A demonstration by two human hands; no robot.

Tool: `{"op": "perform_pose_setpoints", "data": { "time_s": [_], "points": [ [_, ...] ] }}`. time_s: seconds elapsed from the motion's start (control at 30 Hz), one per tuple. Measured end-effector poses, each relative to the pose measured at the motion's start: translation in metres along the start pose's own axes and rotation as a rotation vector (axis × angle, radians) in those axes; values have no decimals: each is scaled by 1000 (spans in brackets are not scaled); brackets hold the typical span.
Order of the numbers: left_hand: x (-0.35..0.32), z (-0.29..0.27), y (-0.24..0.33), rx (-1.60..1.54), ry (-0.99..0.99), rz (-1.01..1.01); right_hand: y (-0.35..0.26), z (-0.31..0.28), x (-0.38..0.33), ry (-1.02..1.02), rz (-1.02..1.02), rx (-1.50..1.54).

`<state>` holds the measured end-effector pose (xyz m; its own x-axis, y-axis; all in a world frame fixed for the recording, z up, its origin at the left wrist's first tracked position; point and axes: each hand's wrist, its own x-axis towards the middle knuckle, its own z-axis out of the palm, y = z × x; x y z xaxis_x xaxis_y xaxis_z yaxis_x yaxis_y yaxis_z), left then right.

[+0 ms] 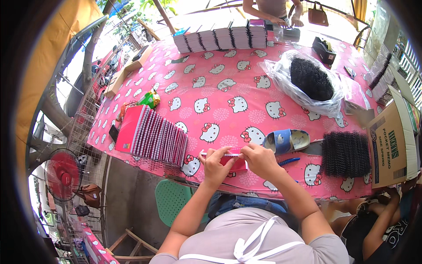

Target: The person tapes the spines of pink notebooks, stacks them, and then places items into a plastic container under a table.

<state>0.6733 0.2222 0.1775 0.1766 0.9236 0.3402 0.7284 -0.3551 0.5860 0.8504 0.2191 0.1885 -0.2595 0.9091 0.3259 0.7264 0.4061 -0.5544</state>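
Observation:
Near the front edge of the table, both my hands grip a small red notebook [239,164], one at each side. My left hand [216,166] has its fingers closed on the notebook's left end, thumb toward the middle. My right hand [260,159] pinches the upper right edge. A pale strip runs along the notebook's top; its finer detail is too small to tell. To the left stands a long stack of red-covered notebooks [132,130]. Right of my right hand lie a blue slipper [281,141] and a blue pen [289,161].
A pile of black spiral coils [346,154] sits beside a cardboard box [393,141] at the right. Farther back are a plastic bag of black coils [311,79], a tape dispenser [324,50] and a notebook row [220,37]. Another person's hands [285,21] work at the far edge.

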Motion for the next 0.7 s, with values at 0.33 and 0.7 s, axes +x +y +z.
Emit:
{"op": "perform_pose_setpoints", "data": {
  "time_s": [0.33,0.7],
  "points": [
    [-1,0,-3,10,14,25,-15,5,5,108,-29,-17],
    [2,-2,1,-7,17,101,-11,2,4,-7,83,-125]
  ]
}}
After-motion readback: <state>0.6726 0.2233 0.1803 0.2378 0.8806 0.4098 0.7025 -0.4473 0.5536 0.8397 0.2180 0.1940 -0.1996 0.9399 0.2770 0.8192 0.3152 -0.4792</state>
